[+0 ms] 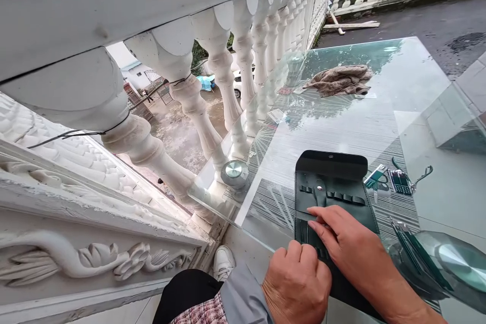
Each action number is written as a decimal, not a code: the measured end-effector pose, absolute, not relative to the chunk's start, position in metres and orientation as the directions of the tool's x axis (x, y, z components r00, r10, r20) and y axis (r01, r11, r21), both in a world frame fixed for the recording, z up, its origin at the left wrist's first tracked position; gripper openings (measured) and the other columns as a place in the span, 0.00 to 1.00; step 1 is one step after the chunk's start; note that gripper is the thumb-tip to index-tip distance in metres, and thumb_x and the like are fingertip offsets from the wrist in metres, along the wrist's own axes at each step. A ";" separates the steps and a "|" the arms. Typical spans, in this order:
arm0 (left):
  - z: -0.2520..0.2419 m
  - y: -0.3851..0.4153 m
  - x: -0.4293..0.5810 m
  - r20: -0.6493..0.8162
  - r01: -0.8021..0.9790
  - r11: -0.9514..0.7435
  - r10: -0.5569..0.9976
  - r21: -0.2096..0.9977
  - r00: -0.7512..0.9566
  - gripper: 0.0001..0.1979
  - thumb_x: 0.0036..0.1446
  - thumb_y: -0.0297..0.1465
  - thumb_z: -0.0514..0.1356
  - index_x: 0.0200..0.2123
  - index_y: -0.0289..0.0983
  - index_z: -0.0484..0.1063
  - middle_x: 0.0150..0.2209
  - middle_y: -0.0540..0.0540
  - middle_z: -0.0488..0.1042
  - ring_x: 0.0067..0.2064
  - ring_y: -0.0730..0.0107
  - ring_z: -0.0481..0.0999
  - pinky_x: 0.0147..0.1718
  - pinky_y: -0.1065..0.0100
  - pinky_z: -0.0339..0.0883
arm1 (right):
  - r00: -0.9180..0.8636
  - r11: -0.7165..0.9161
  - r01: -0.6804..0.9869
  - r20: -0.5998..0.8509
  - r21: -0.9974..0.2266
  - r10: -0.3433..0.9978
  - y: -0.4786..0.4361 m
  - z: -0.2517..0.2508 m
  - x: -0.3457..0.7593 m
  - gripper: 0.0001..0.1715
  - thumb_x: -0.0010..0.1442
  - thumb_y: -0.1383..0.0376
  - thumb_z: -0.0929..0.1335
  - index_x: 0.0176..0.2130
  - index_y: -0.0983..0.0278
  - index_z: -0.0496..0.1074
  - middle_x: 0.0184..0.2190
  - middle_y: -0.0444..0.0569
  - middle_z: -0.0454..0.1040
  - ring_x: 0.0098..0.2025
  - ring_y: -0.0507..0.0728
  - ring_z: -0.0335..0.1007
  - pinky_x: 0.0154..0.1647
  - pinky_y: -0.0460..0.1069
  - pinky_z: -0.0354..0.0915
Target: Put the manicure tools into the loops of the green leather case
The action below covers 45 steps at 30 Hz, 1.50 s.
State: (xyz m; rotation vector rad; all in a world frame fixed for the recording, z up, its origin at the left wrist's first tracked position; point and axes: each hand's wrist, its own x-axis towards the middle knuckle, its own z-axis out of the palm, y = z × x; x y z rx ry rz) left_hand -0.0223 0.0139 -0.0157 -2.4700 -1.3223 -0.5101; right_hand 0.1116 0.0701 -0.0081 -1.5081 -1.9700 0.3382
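A black case [331, 164] lies unfolded on the glass table, its flap spread away from me and elastic loops running across its inside. My right hand [347, 243] is over the case, with thumb and forefinger pinched near a slot on its left side. What sits between those fingertips is too small to make out. A thin dark tool [304, 231] seems to stand in that slot. Closed at the case's near left edge is my left hand [298, 281], its fingers curled under and their contents hidden. Right of the case lie small shiny metal tools [400, 181] and several slim ones [419, 250].
A crumpled brown cloth [337, 81] rests toward the far end of the glass table [379, 126]. Round metal table supports [234, 173] show through the glass. White balusters [216, 66] line the left side, with a yard below.
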 end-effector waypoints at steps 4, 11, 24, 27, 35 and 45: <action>-0.014 0.018 -0.016 0.488 0.789 -0.603 0.656 -0.119 0.575 0.10 0.52 0.27 0.58 0.24 0.38 0.58 0.24 0.50 0.57 0.25 0.70 0.60 0.20 0.63 0.41 | -0.125 0.356 0.779 0.427 -0.517 0.895 0.071 0.000 0.126 0.13 0.62 0.60 0.59 0.40 0.59 0.69 0.37 0.48 0.75 0.38 0.55 0.73 0.39 0.50 0.66; -0.006 0.016 -0.009 0.441 0.543 -0.826 0.435 -0.150 0.785 0.13 0.55 0.28 0.57 0.21 0.38 0.58 0.21 0.52 0.53 0.22 0.73 0.55 0.18 0.66 0.38 | 0.009 0.305 0.816 0.538 -0.491 0.843 0.070 0.019 0.148 0.12 0.61 0.58 0.60 0.41 0.57 0.69 0.37 0.47 0.76 0.37 0.56 0.73 0.39 0.50 0.65; 0.001 0.001 0.006 0.430 0.410 -0.908 0.338 -0.083 0.837 0.13 0.57 0.29 0.55 0.20 0.39 0.61 0.18 0.52 0.55 0.21 0.73 0.56 0.17 0.65 0.41 | 0.473 -0.293 0.719 0.136 -0.630 0.870 0.067 0.024 0.219 0.10 0.53 0.57 0.64 0.32 0.58 0.71 0.27 0.46 0.75 0.28 0.57 0.69 0.30 0.50 0.60; 0.004 0.000 0.006 0.459 0.375 -0.924 0.302 -0.074 0.836 0.12 0.55 0.28 0.57 0.21 0.38 0.61 0.20 0.52 0.55 0.22 0.74 0.57 0.18 0.65 0.41 | 0.471 -0.356 0.750 0.073 -0.558 0.879 0.068 0.019 0.227 0.09 0.53 0.59 0.63 0.30 0.59 0.71 0.26 0.46 0.74 0.29 0.57 0.68 0.29 0.49 0.59; 0.000 0.006 0.008 0.508 0.312 -0.949 0.245 -0.050 0.826 0.11 0.53 0.26 0.58 0.21 0.37 0.62 0.21 0.52 0.56 0.23 0.74 0.57 0.19 0.66 0.42 | 0.271 -0.287 0.918 -0.095 -0.272 0.958 0.067 0.006 0.228 0.09 0.54 0.60 0.63 0.30 0.60 0.70 0.30 0.47 0.73 0.32 0.56 0.67 0.30 0.48 0.56; -0.002 0.005 0.003 0.476 0.303 -0.950 0.237 -0.067 0.847 0.10 0.54 0.26 0.58 0.22 0.37 0.61 0.22 0.52 0.56 0.24 0.73 0.58 0.20 0.65 0.43 | 0.241 -0.266 0.944 -0.145 -0.196 0.960 0.067 0.010 0.228 0.09 0.55 0.68 0.59 0.29 0.62 0.67 0.32 0.48 0.72 0.33 0.55 0.65 0.31 0.48 0.55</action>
